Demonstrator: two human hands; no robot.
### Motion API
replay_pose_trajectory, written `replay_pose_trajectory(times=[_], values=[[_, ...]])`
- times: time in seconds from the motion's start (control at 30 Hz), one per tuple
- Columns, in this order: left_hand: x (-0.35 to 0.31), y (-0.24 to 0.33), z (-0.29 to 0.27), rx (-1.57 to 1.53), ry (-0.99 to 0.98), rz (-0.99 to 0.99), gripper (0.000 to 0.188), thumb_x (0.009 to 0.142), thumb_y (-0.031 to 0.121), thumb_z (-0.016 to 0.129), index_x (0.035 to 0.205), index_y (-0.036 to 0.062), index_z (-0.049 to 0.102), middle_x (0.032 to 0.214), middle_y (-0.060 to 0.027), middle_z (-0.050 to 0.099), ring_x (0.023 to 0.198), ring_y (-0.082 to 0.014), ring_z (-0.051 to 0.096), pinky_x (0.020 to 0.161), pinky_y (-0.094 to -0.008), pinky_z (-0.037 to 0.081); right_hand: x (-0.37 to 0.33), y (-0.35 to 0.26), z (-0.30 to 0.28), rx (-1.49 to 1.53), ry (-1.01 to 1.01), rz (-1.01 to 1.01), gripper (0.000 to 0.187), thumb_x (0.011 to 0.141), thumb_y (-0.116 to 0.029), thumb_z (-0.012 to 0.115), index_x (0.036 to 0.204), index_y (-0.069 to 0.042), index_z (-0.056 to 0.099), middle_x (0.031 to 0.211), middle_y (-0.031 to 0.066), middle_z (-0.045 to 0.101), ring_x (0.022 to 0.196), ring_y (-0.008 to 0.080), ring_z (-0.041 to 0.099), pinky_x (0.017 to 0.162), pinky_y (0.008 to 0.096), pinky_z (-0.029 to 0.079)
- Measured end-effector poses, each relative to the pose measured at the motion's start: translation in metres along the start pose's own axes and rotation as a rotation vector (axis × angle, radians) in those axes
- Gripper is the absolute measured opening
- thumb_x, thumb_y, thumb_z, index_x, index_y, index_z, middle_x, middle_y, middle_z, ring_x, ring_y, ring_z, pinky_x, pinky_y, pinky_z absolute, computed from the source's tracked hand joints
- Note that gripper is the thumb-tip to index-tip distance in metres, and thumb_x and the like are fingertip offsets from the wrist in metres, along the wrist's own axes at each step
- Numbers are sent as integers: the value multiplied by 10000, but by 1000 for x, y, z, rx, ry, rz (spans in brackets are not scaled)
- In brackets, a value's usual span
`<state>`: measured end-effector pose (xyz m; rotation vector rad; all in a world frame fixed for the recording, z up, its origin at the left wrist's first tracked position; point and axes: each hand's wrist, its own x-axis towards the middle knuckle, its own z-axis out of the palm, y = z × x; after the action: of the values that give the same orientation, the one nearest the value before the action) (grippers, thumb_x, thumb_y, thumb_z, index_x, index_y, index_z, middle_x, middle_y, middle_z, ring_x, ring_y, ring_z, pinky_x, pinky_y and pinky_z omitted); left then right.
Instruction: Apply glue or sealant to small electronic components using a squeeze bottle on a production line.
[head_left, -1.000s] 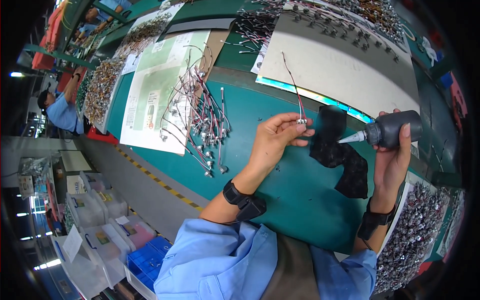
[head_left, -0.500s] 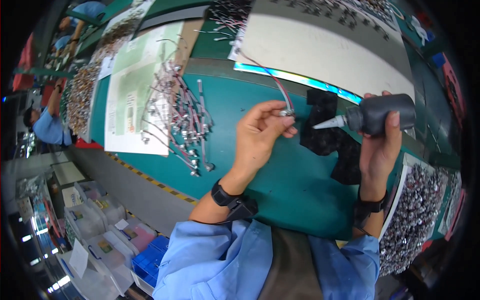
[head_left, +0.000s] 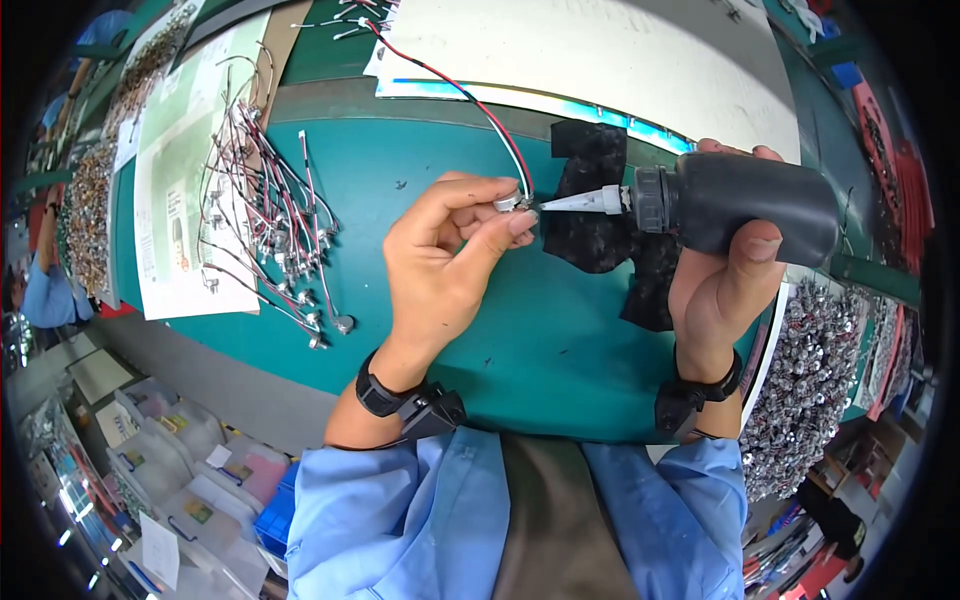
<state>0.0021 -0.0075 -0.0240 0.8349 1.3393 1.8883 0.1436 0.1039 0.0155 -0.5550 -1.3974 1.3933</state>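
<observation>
Between thumb and fingers, my left hand (head_left: 437, 265) pinches a small round silvery metal part (head_left: 507, 202). Red and white wires (head_left: 487, 113) rise from it, curving back toward the far edge of the table. My right hand (head_left: 718, 290) is wrapped round a black squeeze bottle (head_left: 765, 205), held on its side. Its pale tapered nozzle (head_left: 588, 201) points left, with the tip right by the wire end of the part; whether they touch I cannot tell. Beneath the nozzle lie black patches of cloth or sheet (head_left: 592, 240) on the green tabletop (head_left: 520, 330).
A pile of similar wired parts (head_left: 285, 235) lies at left, partly on a printed sheet (head_left: 165, 220). A large pale board (head_left: 600, 60) spans the far side. Many metal parts fill a tray (head_left: 810, 390) at right. Plastic bins (head_left: 190, 470) stand lower left; people work beyond.
The bottle and the part have come together: a gap stood between nozzle tip and part before, and now the tip is right beside it. The whole view has also shifted.
</observation>
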Motion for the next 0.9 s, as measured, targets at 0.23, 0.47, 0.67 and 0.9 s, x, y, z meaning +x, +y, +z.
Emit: replay_pose_trajectory(times=[0.23,0.47,0.67,0.9], values=[[-1,-1,1,3,-33,13,194,727,-91,562,917,-57,538,821,-101,538,682,-137,581,590,-216,484,-2,2,0,6,16,-34,648,762,-439,538,1180,17,342,1062,160,480,1033,276,463,897,388,366],[-1,0,2,17,-41,10,193,726,-91,565,914,-61,540,810,-102,538,668,-133,577,581,-213,478,-2,3,1,-24,22,-56,660,754,-443,542,1181,18,342,1075,159,477,1036,276,462,896,389,370],[-1,-1,2,6,-46,4,196,724,-89,568,916,-63,539,805,-104,543,663,-133,576,585,-214,476,-2,3,0,-5,12,-66,674,735,-437,562,1179,20,343,1076,157,478,1040,283,462,894,385,382],[-1,0,1,0,-43,-2,194,725,-85,569,915,-65,537,810,-105,546,669,-137,579,583,-215,474,-1,1,2,-58,33,-97,684,716,-435,582,1169,22,351,1062,158,490,1022,292,480,884,383,397]])
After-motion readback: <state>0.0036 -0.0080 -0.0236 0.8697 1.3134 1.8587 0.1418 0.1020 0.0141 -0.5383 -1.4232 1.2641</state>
